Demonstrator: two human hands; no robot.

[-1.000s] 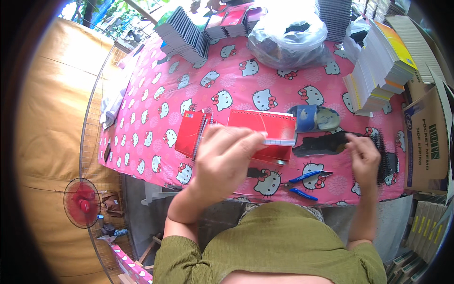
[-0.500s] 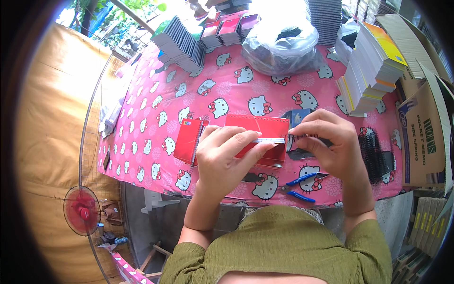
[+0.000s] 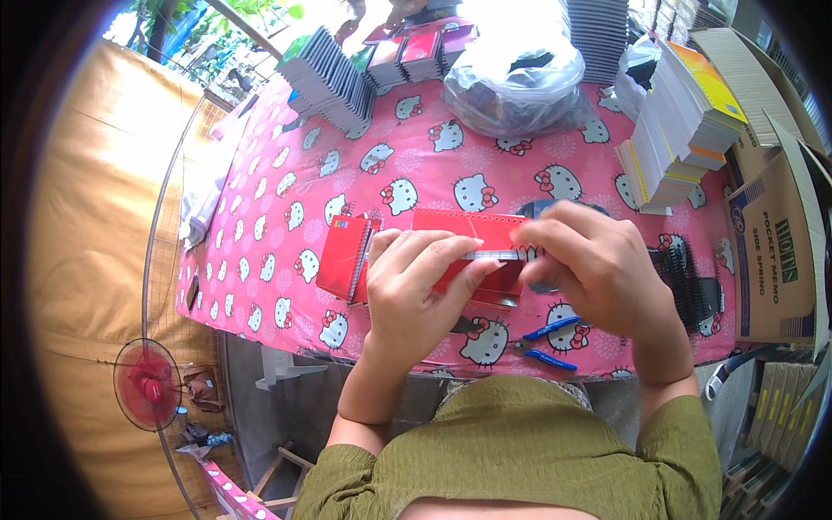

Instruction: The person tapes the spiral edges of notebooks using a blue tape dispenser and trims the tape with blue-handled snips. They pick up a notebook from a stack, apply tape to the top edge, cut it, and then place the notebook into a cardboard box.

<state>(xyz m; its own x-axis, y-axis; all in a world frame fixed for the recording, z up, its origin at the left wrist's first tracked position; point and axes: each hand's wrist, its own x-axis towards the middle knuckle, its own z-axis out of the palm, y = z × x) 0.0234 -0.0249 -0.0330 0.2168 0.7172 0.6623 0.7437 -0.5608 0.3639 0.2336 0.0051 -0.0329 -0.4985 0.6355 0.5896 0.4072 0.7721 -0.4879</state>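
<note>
My left hand [image 3: 412,282] is closed on a small red-covered notepad, its white page edge [image 3: 497,256] turned up between thumb and fingers. At the right end of that edge is my right hand [image 3: 598,269], slightly blurred, its thumb and fingers curled round a short bit of black spiral wire [image 3: 529,254]. Behind the held pad lies a red cover [image 3: 468,225] with a row of punched holes. Red notepads [image 3: 341,251] rest left of my left hand. Blue-handled cutters [image 3: 549,330] lie on the table nearer me.
Black spiral coils [image 3: 674,286] lie to the right. A clear plastic bag [image 3: 516,91], notebook stacks [image 3: 328,82] and yellow-topped pads [image 3: 685,126] stand farther back. A cardboard box [image 3: 776,247] borders the right side. Another person's hand [image 3: 403,10] shows at the far edge.
My right hand has moved slightly left and turned, its fingers closer against the pad's end. The left hand holds nearly the same place. The other person's hands have shifted at the far edge.
</note>
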